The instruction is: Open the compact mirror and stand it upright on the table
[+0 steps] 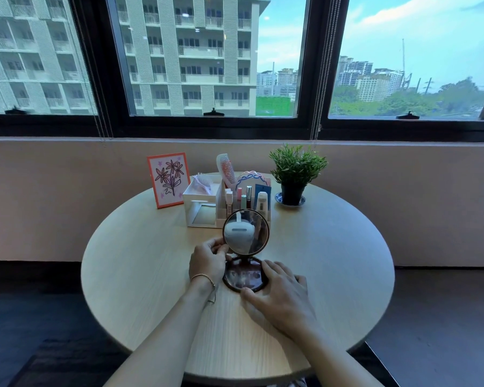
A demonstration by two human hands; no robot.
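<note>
A round dark-rimmed compact mirror [246,235] stands open in the middle of the round wooden table [140,263]. Its upper half is upright and faces me; its lower half [243,275] lies flat on the tabletop. My left hand [208,261] grips the mirror at its left side, near the hinge and the lower edge of the upright half. My right hand [277,294] rests over the right and front edge of the flat half, fingers spread and pressing on its rim.
Behind the mirror stands a white organiser [204,208] with cosmetics, a pink comb [226,170] and hair ties. A framed flower drawing [168,180] is at the back left, a potted plant [295,171] on a saucer at the back right. A wall and windows lie beyond.
</note>
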